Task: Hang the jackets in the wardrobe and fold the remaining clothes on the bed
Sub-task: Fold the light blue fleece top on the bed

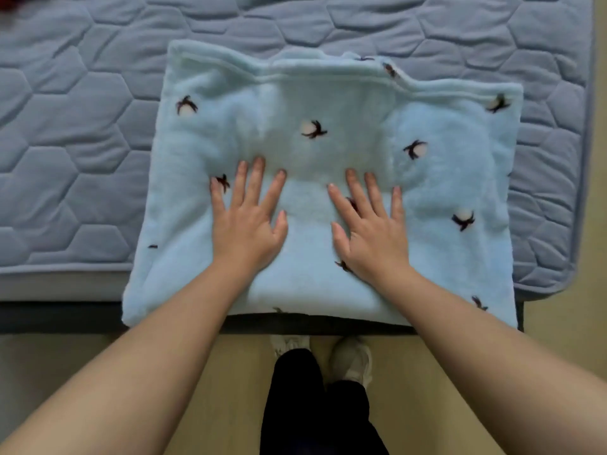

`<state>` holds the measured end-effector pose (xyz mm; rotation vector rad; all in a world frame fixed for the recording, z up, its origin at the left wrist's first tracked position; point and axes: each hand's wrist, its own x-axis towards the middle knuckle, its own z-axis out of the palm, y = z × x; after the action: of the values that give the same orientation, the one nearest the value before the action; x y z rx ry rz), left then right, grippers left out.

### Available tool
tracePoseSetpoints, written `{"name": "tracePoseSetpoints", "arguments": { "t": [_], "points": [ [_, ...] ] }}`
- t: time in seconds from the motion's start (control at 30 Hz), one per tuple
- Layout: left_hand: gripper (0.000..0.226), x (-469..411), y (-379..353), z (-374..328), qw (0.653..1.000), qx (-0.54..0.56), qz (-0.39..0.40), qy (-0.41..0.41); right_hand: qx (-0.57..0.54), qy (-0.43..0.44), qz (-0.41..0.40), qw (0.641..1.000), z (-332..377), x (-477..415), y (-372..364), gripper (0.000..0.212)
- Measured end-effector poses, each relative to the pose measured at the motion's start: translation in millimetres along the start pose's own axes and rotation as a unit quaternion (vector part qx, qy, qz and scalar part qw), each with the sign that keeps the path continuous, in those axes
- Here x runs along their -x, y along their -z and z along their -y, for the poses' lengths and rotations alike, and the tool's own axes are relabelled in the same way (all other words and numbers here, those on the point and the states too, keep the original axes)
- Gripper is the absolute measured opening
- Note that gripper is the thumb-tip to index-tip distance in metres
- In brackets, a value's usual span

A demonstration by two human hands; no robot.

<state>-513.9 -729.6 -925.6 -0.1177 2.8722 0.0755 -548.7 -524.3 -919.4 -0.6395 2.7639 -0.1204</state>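
Left hand (244, 221) and right hand (371, 231): both lie palm down, side by side, fingers straight and slightly spread, on the pale blue fleece garment (443, 178). Neither hand grips or pinches anything; the contact is flat pressure only.

Position of the garment: it lies folded into a rough rectangle at the near edge of the bed (82, 142), on the quilted blue-grey cover. Its near edge overhangs the side of the bed slightly. The far edge shows a stitched hem and a raised layer, which suggests that parts have been turned inward.

Purpose of the hold, as a judgement: flat palms near the middle serve to press out trapped air and settle the thick pile so that the layers do not spring open. Placement at the bed edge keeps the work within reach of the standing person, whose shoes (351, 359) are on the floor (230, 389) directly below.

Stage: the fold of this item appears nearly complete. A further fold in half is possible. The wardrobe is not in view.

Markings: no brand, label or readable writing is visible. The fabric carries only a repeated motif of dark sprigs, several of them with a white puff. A blurred red object (19, 1) at the far left corner cannot be identified.
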Motion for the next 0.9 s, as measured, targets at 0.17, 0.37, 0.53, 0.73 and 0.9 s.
{"name": "tracePoseSetpoints", "arguments": {
  "t": [0.17,0.37,0.53,0.73,0.9],
  "points": [
    [0.061,16.6,6.7,25.0,0.994,0.023,-0.008,0.108,0.033,-0.065,0.032,0.997,-65.0,57.4,5.6,0.059],
    [0.059,66.6,28.8,52.0,0.941,0.105,0.059,0.315,0.036,-0.202,0.139,0.969,-98.2,112.7,22.0,0.059],
    [0.061,108.8,62.8,38.0,0.900,0.185,0.038,0.393,0.053,-0.227,0.180,0.956,-80.9,104.7,57.8,0.065],
    [0.015,138.1,96.9,-40.4,0.946,0.286,0.024,0.148,-0.003,-0.067,0.155,0.986,-50.6,15.1,111.0,0.074],
    [0.061,120.1,73.2,-82.6,0.586,0.607,0.200,0.498,-0.011,0.011,0.177,0.984,-26.7,-82.5,130.1,0.076]
  ]
}}
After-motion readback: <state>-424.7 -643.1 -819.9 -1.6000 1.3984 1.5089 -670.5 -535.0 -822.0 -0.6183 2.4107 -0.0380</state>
